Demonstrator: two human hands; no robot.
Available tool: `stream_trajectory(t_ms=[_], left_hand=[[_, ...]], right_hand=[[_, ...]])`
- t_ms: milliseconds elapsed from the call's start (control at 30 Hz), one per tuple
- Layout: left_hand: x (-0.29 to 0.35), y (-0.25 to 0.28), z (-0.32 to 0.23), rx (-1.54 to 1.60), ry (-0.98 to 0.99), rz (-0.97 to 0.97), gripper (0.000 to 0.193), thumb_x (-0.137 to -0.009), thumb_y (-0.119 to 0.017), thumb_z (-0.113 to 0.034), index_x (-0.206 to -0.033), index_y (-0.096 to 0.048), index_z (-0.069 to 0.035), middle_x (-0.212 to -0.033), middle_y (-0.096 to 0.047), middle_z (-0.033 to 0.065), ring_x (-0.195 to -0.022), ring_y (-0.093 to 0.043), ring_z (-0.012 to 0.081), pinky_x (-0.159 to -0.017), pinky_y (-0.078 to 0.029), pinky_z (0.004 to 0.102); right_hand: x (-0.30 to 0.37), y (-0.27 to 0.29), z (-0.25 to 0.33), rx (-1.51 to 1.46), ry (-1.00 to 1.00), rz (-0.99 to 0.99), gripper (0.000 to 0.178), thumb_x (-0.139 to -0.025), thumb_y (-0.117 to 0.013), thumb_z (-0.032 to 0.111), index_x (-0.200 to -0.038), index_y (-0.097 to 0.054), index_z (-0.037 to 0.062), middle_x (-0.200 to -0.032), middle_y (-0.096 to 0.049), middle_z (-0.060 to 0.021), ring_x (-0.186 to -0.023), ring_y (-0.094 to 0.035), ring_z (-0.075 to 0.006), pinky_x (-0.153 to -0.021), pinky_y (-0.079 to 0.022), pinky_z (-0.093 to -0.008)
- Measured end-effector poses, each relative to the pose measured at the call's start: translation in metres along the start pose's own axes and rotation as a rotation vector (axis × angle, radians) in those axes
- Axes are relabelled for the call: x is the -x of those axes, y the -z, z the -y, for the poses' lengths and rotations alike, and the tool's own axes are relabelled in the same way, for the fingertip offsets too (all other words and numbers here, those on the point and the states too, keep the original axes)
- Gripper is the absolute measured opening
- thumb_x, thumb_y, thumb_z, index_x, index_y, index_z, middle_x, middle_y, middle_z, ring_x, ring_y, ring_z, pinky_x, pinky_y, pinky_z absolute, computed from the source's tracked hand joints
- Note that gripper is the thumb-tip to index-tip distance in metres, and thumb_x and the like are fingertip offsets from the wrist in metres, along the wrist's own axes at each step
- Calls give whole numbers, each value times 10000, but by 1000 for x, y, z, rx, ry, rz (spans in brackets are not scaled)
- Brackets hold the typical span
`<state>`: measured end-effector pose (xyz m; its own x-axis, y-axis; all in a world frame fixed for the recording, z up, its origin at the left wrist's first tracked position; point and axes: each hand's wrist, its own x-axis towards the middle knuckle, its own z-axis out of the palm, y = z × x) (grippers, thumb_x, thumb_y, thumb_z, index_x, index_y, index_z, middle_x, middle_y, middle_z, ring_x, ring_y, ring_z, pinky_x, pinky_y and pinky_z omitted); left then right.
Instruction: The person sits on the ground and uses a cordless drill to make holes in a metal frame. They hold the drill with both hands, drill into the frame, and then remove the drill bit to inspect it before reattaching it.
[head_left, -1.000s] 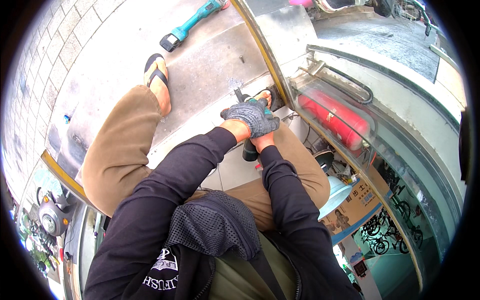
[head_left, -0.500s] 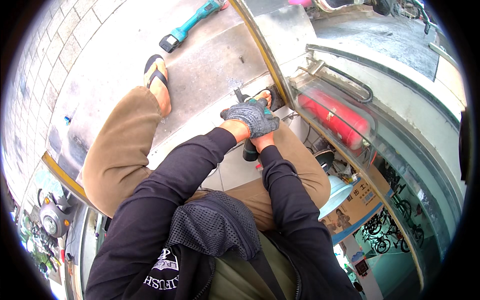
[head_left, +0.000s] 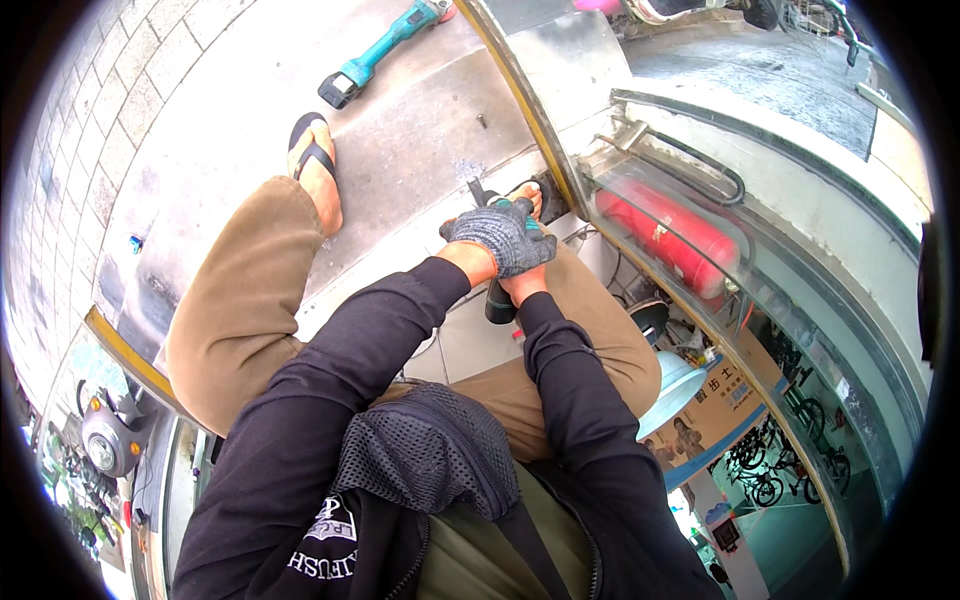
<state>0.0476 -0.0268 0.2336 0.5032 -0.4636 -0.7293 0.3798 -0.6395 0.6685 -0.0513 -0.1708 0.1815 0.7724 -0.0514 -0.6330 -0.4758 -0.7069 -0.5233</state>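
- The left hand (head_left: pixel 500 238), in a grey knit work glove, is curled shut over the top of a black and teal power tool (head_left: pixel 498 300), which sits low between the person's knees, right at the foot of the metal door frame (head_left: pixel 560 100).
- The right hand (head_left: pixel 522 285) comes up from underneath and is mostly covered by the glove; it seems wrapped round the tool's black lower body, but whether its fingers are fully closed I cannot tell.
- Far left, on the concrete step (head_left: pixel 420 130), the person's foot rests in a black flip-flop (head_left: pixel 310 150); beyond it lies a second teal cordless tool (head_left: pixel 385 55), well apart from both hands.
- The held tool looks rigid and fairly heavy for its size, with a hard plastic shell that could slip in a bare palm. I judge the best hold is the one shown: one hand clamped on the head near the working end, the other on the thick body.
- A small dark screw or bit (head_left: pixel 481 121) lies on the step just above the hands.
- To the right, behind the glass panel (head_left: pixel 800 330), a red fire extinguisher (head_left: pixel 665 235) lies on its side.
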Motion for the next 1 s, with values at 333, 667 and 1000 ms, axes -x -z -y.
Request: stream_trajectory(t_ms=[333,667,1000], left_hand=[[-4,-1,4,3,-9,3,952,-867,-692,-571,-1647,-429,-93,-1401,-698,255,-1238,-706,426,-1071,-554,452],[-3,-1,5,1,-7,-6,879,-890,-670,-568,-1604,-491,-86,-1425,-695,218,-1279,-685,419,-1088,-544,453],[3,6,-2,35,25,-17,894,-876,-691,-576,-1605,-490,-99,-1376,-703,278,-1217,-714,436,-1051,-563,460]], right_hand=[[0,-1,-1,67,56,-5,500,-952,-776,291,-1380,-651,63,-1331,-713,-168,-1271,-667,-340,-1076,-517,-449],[2,3,12,145,57,17,507,-966,-759,290,-1404,-634,68,-1337,-714,-159,-1296,-654,-334,-1098,-502,-453],[1,3,4,164,63,32,508,-972,-754,295,-1408,-632,63,-1381,-698,-160,-1315,-649,-332,-1110,-503,-442]])
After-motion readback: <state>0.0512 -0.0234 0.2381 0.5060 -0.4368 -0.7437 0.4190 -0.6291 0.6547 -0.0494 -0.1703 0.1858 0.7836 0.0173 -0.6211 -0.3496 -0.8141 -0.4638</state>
